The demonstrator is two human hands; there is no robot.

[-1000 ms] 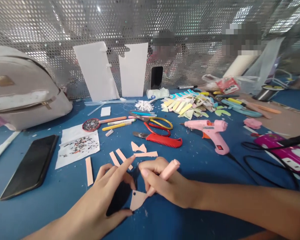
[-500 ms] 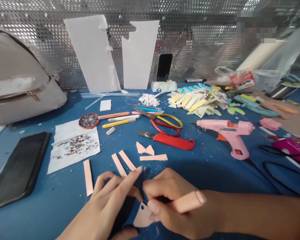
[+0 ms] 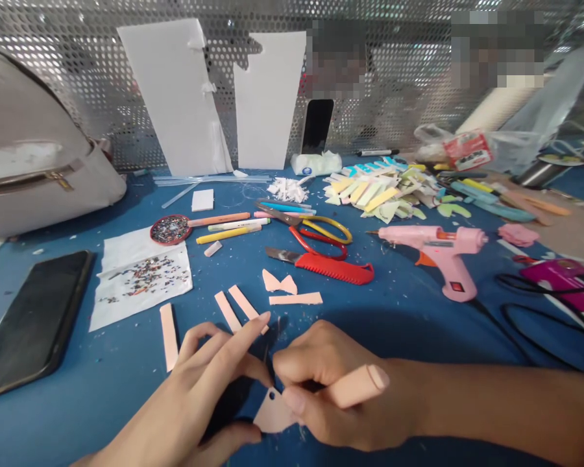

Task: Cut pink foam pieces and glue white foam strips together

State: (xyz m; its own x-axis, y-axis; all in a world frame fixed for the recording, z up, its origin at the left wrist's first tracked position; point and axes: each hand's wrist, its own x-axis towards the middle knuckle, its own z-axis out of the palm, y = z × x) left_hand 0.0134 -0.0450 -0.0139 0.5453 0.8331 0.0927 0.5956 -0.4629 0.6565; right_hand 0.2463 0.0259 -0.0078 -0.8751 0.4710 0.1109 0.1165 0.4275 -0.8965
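Note:
My left hand is spread over the table, its thumb and a bent finger at the edges of a small pale-peach piece with a dark round spot near its top. My right hand is closed around a thick peach marker, whose tip is hidden by my fingers over the piece's right side. Beyond my fingers lie peach strips, another strip and a notched peach scrap.
A red utility knife, scissors, several markers and a pink glue gun with its cord lie ahead. A phone and glitter-strewn paper are left. Paper scraps are heaped behind, before white boards.
My left thumb has come up against the small piece's lower left corner. The right hand keeps its grip on the marker. The whole view has shifted slightly.

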